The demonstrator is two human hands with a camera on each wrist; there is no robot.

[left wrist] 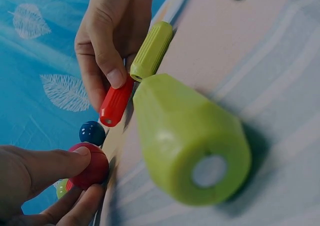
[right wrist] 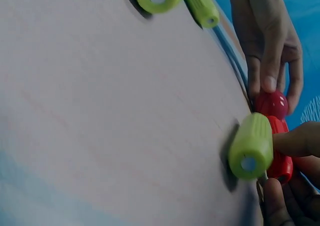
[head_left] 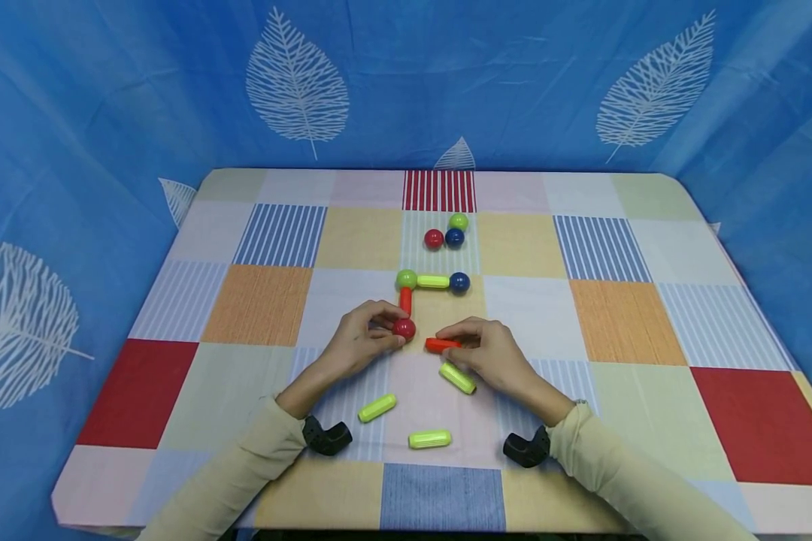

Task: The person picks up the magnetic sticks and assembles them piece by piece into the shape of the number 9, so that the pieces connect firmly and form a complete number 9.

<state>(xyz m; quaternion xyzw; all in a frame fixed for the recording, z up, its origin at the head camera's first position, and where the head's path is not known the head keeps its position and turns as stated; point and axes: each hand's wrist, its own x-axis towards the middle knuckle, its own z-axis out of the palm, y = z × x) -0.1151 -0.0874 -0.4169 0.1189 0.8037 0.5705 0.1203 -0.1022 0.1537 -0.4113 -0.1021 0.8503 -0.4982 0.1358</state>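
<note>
The left hand (head_left: pixel 362 338) pinched the red ball (head_left: pixel 404 328) at the near end of the upright red rod (head_left: pixel 405 300). Just right of that ball, the right hand (head_left: pixel 490 353) held a loose red stick (head_left: pixel 441 345) on the table (head_left: pixel 649 315), a green stick (head_left: pixel 457 378) touching its fingers.

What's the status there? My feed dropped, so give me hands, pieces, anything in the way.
Left hand pinches red ball. Right hand pinches red rod, just apart from ball. Green rod beside right fingers; nothing between.
</note>
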